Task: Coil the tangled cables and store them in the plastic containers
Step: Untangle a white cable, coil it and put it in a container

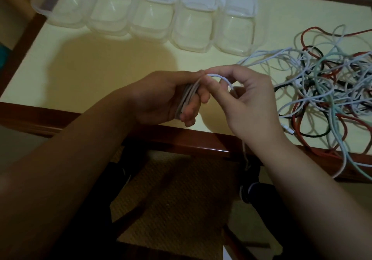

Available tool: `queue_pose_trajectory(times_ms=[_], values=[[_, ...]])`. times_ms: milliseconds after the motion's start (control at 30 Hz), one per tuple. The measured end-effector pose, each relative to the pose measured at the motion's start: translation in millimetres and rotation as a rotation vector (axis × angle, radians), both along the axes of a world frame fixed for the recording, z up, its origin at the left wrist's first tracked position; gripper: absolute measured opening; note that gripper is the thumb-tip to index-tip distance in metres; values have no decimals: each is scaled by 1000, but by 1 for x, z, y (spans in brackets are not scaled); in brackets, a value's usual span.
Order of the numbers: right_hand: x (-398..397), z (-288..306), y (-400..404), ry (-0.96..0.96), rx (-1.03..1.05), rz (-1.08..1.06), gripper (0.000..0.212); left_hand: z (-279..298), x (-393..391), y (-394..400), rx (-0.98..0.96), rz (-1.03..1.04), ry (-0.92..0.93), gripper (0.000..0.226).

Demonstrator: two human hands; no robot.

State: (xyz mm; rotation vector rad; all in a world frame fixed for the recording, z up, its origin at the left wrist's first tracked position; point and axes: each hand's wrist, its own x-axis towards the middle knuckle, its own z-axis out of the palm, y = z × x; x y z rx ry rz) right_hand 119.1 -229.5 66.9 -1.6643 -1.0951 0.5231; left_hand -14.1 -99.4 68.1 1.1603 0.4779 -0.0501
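Note:
My left hand (161,96) grips a flat coil of white cable (186,98) above the table's front edge. My right hand (247,96) pinches the free run of that same white cable (220,78), which arches from the coil between thumb and fingers. A loose end hangs down below the right wrist. To the right lies a tangled heap of cables (326,86) in white, red, black and pale green. Several clear plastic containers (193,18) with their lids open stand in a row at the back of the table.
The pale yellow table (100,66) has a dark wooden rim; some cables trail over its front edge at the right. Below it I see a woven mat on the floor and dark shoes.

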Motion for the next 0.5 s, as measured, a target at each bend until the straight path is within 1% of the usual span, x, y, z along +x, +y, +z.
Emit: queue_pose_trajectory(times_ms=[67, 100, 200, 267, 333, 433, 500], values=[[-3, -3, 2, 118, -73, 54, 20, 3, -1, 2, -129, -20, -39, 47], [-5, -4, 4, 206, -122, 70, 25, 3, -2, 2, -184, -24, -44, 46], [-7, -10, 8, 464, -229, 45, 28, 4, -1, 0, -325, 7, -58, 45], [-7, -14, 9, 554, -314, 62, 39, 6, 1, -2, -430, 75, -107, 45], [-10, -17, 10, 573, -418, 125, 45, 5, 4, -4, -492, 158, -148, 44], [-12, -18, 11, 521, -509, 200, 44, -1, 9, -8, -499, 283, -165, 47], [-9, -16, 11, 514, -546, 236, 44, -2, 13, -10, -519, 385, -188, 42]])
